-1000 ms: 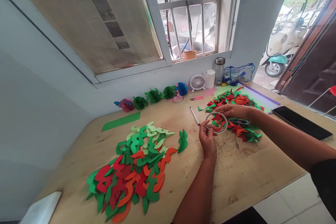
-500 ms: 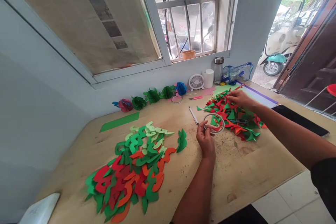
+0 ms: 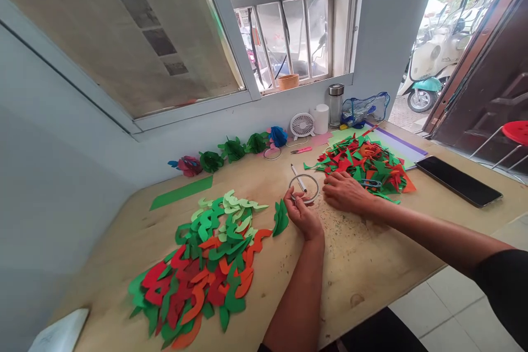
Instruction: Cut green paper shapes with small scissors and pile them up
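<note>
My left hand (image 3: 304,215) is closed on a thin grey ring (image 3: 317,190), held upright above the table. My right hand (image 3: 346,192) lies palm down at the near left edge of a pile of red, green and orange paper scraps (image 3: 367,155), fingers bent and apparently holding nothing; the fingertips are partly hidden. Behind the ring lies a white pen (image 3: 297,176). A folded dark green paper leaf shape (image 3: 280,218) is left of my left hand. Blue-handled snips (image 3: 370,183) rest on the scraps beside my right wrist.
Wavy cut paper shapes (image 3: 206,269) are heaped on the left, near a green paper strip (image 3: 181,192). Paper flowers (image 3: 233,149), a small white fan (image 3: 302,125) and a glass bottle (image 3: 335,107) line the wall. A black phone (image 3: 457,180) lies at right.
My right hand has come down from the back of the scrap pile to its near left edge. The pile's near edge looks drawn in. My left hand still holds the ring; the view has shifted slightly.
</note>
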Demonstrator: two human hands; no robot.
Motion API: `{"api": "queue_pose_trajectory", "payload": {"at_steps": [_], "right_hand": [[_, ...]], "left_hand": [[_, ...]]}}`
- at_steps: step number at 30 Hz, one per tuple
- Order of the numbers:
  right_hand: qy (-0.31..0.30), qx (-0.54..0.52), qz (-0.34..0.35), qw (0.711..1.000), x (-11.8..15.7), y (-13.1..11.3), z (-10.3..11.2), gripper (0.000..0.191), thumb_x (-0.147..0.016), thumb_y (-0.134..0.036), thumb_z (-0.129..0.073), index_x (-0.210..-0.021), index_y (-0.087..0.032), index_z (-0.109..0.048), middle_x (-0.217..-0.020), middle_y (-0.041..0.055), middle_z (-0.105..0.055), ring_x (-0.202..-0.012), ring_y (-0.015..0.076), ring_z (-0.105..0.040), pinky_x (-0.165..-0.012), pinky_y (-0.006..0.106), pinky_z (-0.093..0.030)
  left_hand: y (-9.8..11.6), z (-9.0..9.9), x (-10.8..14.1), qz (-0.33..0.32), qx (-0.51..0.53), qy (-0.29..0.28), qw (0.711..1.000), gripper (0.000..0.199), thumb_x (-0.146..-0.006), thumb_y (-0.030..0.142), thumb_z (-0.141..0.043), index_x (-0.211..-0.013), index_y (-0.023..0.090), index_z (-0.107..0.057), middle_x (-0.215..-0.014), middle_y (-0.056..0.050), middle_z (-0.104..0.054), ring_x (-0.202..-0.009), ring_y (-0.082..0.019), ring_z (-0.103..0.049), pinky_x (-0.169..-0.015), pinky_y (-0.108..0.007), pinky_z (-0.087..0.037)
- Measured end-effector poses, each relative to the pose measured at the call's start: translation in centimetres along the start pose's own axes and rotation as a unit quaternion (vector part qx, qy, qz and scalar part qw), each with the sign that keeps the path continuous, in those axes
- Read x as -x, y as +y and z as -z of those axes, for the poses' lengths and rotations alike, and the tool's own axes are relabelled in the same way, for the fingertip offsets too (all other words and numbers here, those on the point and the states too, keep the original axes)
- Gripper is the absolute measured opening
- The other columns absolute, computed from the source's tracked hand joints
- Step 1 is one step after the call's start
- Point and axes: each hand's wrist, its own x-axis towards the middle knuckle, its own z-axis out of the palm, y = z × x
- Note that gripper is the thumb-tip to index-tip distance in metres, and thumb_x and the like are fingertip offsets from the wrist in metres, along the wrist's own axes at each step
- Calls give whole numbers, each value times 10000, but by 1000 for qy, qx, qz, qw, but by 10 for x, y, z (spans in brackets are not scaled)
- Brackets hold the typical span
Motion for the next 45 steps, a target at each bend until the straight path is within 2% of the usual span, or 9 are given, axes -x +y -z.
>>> {"api": "queue_pose_trajectory", "payload": {"at_steps": [5, 8, 12, 15, 19, 26, 33, 40, 45], "right_hand": [[-18, 46, 20, 999, -4, 28, -3, 194, -864, -181, -474, -887, -153, -664, -991, 141, -630, -997, 256, -490, -867, 380, -309], [-21, 31, -65, 997, -5, 55, 6, 211, -868, -209, -474, -889, -161, -679, -958, 141, -636, -957, 253, -501, -846, 374, -322], [12, -110, -130, 985, 5, 80, 20, 232, -857, -296, -485, -821, -188, -687, -876, 77, -655, -840, 206, -543, -788, 317, -375], [38, -207, -140, 968, 21, 85, 28, 268, -863, -337, -464, -805, -190, -681, -890, 58, -666, -814, 186, -571, -738, 288, -405], [75, -145, -187, 969, 44, 78, 39, 256, -863, -331, -462, -843, -188, -673, -900, 71, -668, -863, 202, -584, -737, 291, -401], [-118, 42, -223, 967, 64, 55, 43, 263, -886, -353, -427, -863, -199, -638, -908, 85, -656, -829, 217, -613, -597, 276, -348], [-218, 23, -284, 933, 52, 66, 42, 222, -800, -361, -516, -905, -198, -626, -977, 111, -657, -859, 240, -615, -546, 257, -321], [-251, -27, -321, 913, 40, 75, 48, 137, -710, -324, -557, -738, -206, -622, -758, 41, -640, -691, 182, -576, -513, 251, -283], [-221, -114, -314, 916, 33, 88, 56, 338, -732, -495, -544, -588, -190, -523, -556, -16, -488, -540, 118, -442, -491, 248, -246]], "left_hand": [[-6, 0, 3, 5, -19, -28, 999, 290, -807, 269, -430, -1044, 150, -548, -797, -32, -554, -574, -106, -527, -487, -203, -407], [-10, 1, 4, 14, -24, -37, 999, 285, -812, 269, -430, -1044, 152, -547, -804, -32, -556, -592, -104, -529, -500, -199, -410], [-12, 1, 4, 20, -34, -50, 998, 288, -818, 266, -430, -1055, 150, -546, -807, -28, -554, -572, -89, -509, -488, -186, -399], [-11, 0, 5, 19, -43, -66, 997, 289, -823, 256, -422, -1057, 148, -551, -806, -26, -555, -550, -79, -500, -482, -181, -394], [-9, -2, 8, 24, -54, -93, 994, 288, -812, 232, -433, -1052, 145, -566, -782, -19, -552, -534, -71, -481, -477, -173, -389], [-5, -2, 12, 28, -76, -121, 989, 291, -805, 229, -445, -1054, 141, -570, -778, -23, -563, -548, -83, -498, -471, -180, -394], [-7, -2, 11, 34, -80, -124, 988, 287, -799, 209, -438, -1047, 139, -565, -783, -27, -575, -535, -83, -500, -457, -180, -381], [-2, -4, 12, 29, -92, -116, 989, 281, -806, 221, -438, -1031, 134, -582, -730, -18, -572, -508, -82, -473, -447, -181, -378], [0, -4, 13, 33, -92, -119, 988, 281, -809, 229, -432, -1029, 135, -578, -730, -18, -570, -506, -85, -481, -446, -186, -376]]}}
